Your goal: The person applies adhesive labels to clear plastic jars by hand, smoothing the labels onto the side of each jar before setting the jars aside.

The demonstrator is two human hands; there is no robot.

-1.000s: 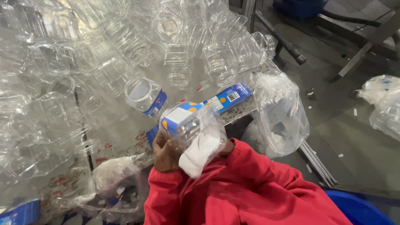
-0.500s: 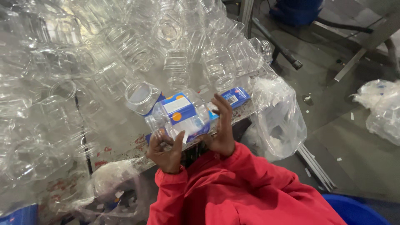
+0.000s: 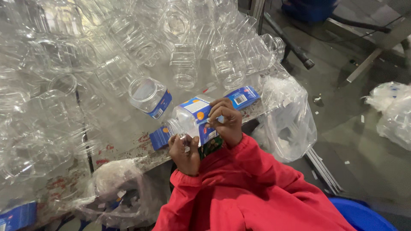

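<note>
We hold a clear plastic jar with a blue label [image 3: 195,117] between both hands, above the table edge [image 3: 128,156]. Our left hand [image 3: 185,149] closes around its neck end; our right hand [image 3: 227,122] curls over the label — fingers bent, pinching at its edge. Another labelled jar [image 3: 150,96] lies just beside, among heaped clear jars [image 3: 128,38].
</note>
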